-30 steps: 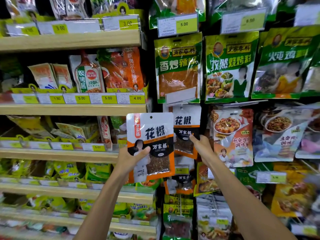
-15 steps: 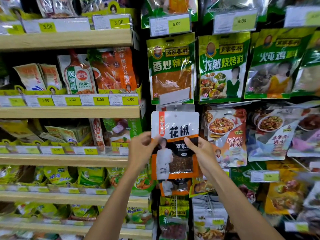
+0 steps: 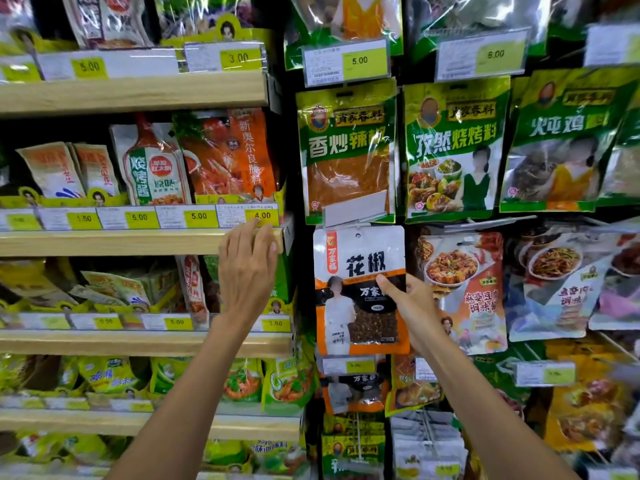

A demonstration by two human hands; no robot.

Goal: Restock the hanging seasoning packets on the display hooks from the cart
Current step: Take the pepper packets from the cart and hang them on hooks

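A white, black and orange peppercorn packet (image 3: pixel 358 271) hangs at the display hook (image 3: pixel 356 216) in the middle column, below a green chili powder packet (image 3: pixel 346 150). My right hand (image 3: pixel 412 306) grips the packet's right edge, thumb across its front. My left hand (image 3: pixel 247 271) is off the packet, fingers apart and empty, raised in front of the wooden shelf edge (image 3: pixel 138 242) to the left. A second packet of the same kind (image 3: pixel 353 393) hangs on a lower hook. The cart is out of view.
Wooden shelves on the left carry sauce and seasoning pouches (image 3: pixel 152 164) with yellow price tags (image 3: pixel 199 216). Rows of hanging packets fill the right side, among them a green barbecue seasoning (image 3: pixel 453 147) and a mapo tofu packet (image 3: pixel 464 289).
My left hand has let go of the peppercorn packet and moved left and up toward the shelf edge. The packet went from beside the hook to hanging on it, with my right hand holding it.
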